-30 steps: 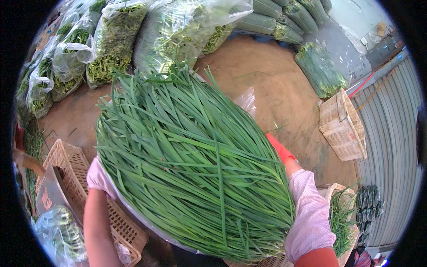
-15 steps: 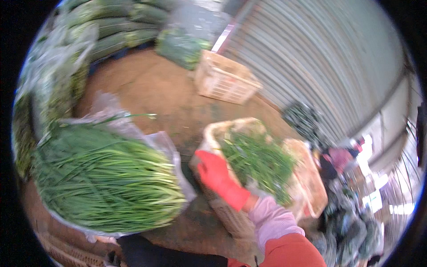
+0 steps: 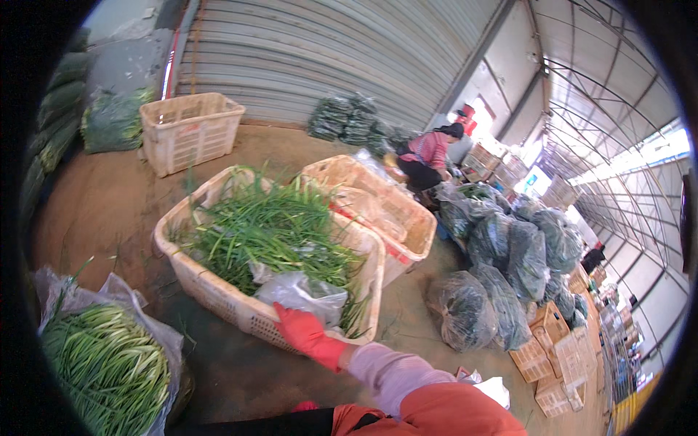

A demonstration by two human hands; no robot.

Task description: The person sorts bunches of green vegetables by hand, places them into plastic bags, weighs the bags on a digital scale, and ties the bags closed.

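Observation:
My right hand (image 3: 311, 338), in a red glove, reaches in from the lower right. Its fingers bend over the near rim of a pale plastic crate (image 3: 211, 301) and appear closed on it, beside a crumpled clear plastic bag (image 3: 304, 294). Loose green stalks and leaves (image 3: 273, 225) heap up inside that crate. At the lower left lies a large bundle of green stalks (image 3: 109, 367), pale at one end, in an opened clear plastic wrapper (image 3: 163, 334). My left hand is out of sight.
Against the first crate stands a second orange-stained crate (image 3: 418, 232) with plastic inside. Another crate (image 3: 193, 142) is by the corrugated wall. Several full plastic bags (image 3: 465, 312) pile up at right, near stacked crates (image 3: 534, 356). A person in pink (image 3: 429, 152) crouches beyond.
My view has swung to the right, so the bundle sits farther left and lower. My right hand is now at a part of the near rim beside the clear bag.

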